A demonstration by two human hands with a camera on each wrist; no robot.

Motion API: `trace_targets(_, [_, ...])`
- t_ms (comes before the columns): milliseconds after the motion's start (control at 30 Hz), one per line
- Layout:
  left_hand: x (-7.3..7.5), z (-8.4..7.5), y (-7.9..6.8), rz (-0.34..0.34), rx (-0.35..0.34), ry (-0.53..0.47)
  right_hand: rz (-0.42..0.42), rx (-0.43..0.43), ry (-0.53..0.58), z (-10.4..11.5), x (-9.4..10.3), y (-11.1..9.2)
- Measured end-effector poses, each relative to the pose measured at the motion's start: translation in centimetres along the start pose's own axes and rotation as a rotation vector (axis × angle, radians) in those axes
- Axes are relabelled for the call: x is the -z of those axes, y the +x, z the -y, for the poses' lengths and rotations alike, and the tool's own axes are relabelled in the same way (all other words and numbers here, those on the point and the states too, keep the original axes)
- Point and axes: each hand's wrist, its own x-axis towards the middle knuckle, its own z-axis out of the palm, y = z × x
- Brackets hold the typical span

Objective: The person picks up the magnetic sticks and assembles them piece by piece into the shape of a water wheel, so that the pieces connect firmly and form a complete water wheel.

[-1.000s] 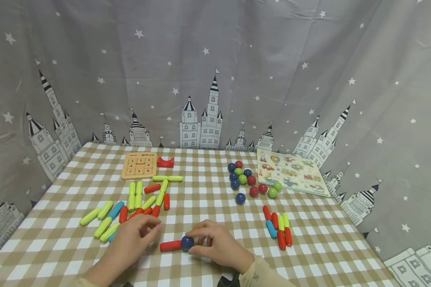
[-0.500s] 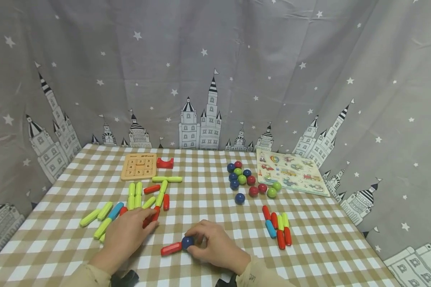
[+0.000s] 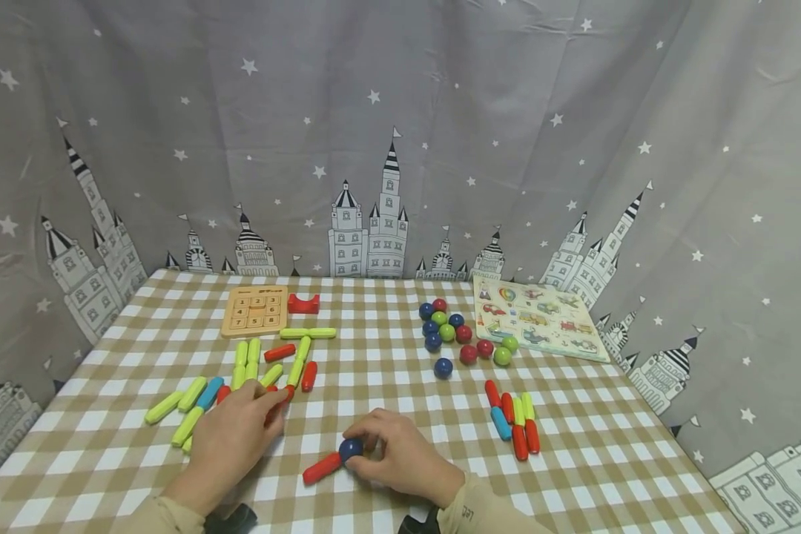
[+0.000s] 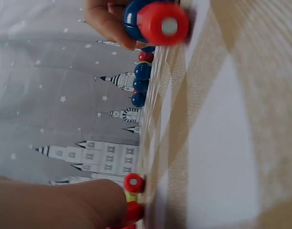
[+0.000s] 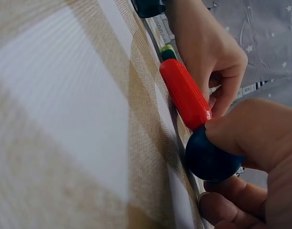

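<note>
My right hand [image 3: 403, 456] pinches a dark blue ball [image 5: 210, 155] between thumb and fingers, low over the checked cloth. A red magnetic rod [image 3: 322, 469] joins the ball and points left toward me; its round end with a grey disc faces the left wrist view. My left hand [image 3: 236, 430] reaches over the rod pile with curled fingers. Its index finger and thumb hold a red rod [image 3: 290, 393], mostly covered by the fingertips, at the lower end of a yellow-green rod [image 3: 298, 362]. The hand hides several more rods.
Yellow-green, red and blue rods [image 3: 205, 393] lie around my left hand. Behind are a wooden number puzzle [image 3: 255, 310] and a red cradle-shaped piece [image 3: 303, 303]. Blue, red and green balls [image 3: 446, 332], a picture board [image 3: 541, 319] and joined rods [image 3: 519, 426] lie right.
My left hand has moved forward from beside the pile onto the red rod. The rod on the blue ball has swung its free end toward me; my right hand stays nearly still.
</note>
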Motion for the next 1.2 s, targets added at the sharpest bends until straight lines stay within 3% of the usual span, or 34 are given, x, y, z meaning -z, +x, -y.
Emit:
trace_targets(67, [0.0,-0.1,-0.1,-0.032,-0.023,0.007,0.006,-0.005,0.006,0.0,0.1,0.0])
trace_targets(300, [0.9,-0.1,-0.5,-0.051,-0.143,0.034,0.034,-0.027,0.013,0.1,0.5,-0.3])
trace_targets(467, [1.3,0.2,-0.3,0.005,-0.214,0.065,0.047,-0.055,0.016,-0.1,0.7,-0.4])
trace_targets(567, [1.4,0.0,-0.1,0.055,-0.203,0.056,0.048,-0.054,0.023,-0.2,0.8,-0.4])
trace_targets(767, [1.3,-0.7,-0.5,0.171,-0.162,-0.063,0.065,-0.087,0.023,-0.2,0.8,-0.4])
trace_targets(1000, [1.3,-1.3,-1.8,0.152,-0.355,-0.105,0.086,-0.113,0.004,-0.4,1.7,-0.7])
trace_targets(1100, [1.3,-1.3,-1.9,0.153,-0.324,-0.157,0.091,-0.127,0.062,-0.8,2.1,-0.9])
trace_targets(1200, [1.1,-1.3,-1.8,0.179,-0.265,-0.303,0.083,-0.142,0.124,-1.0,2.3,-1.0])
